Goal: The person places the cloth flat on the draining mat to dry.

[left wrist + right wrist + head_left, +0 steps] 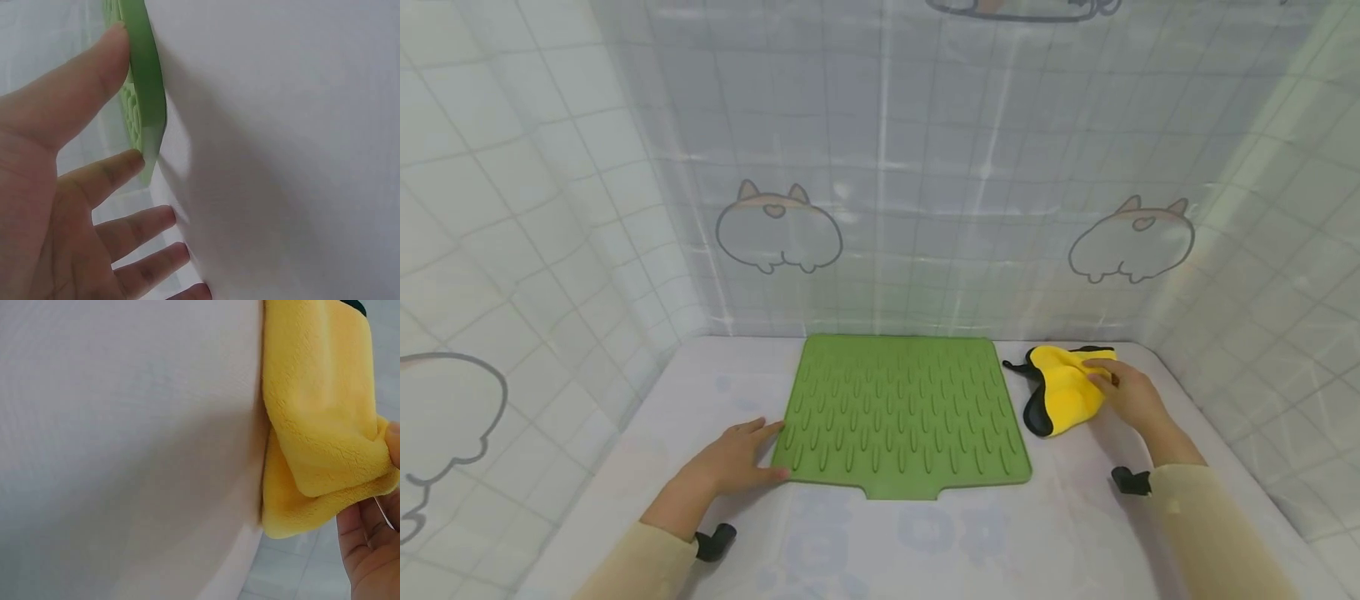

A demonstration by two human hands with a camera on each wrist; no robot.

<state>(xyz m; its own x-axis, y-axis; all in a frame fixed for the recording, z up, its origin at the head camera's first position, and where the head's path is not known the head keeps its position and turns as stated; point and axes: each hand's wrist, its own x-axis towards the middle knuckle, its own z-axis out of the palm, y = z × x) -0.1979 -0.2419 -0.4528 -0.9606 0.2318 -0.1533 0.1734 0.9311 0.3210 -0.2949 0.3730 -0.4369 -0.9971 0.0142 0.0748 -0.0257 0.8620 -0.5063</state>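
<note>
A green mat with raised oval ridges and a tab at its front lies flat on the table. At its left edge my left hand has its fingers spread and fairly straight. In the left wrist view, the thumb and index finger of that hand touch the mat's rim. To the right of the mat is a rumpled yellow cloth with black parts at its edges. My right hand pinches this cloth by its right side, between thumb and fingers; part of the grip is cut off in the right wrist view.
The white table is walled in by translucent plastic sheeting with a grid pattern at the back and both sides. The mat's far edge lies close to the back sheet. Black wrist devices show at both cuffs.
</note>
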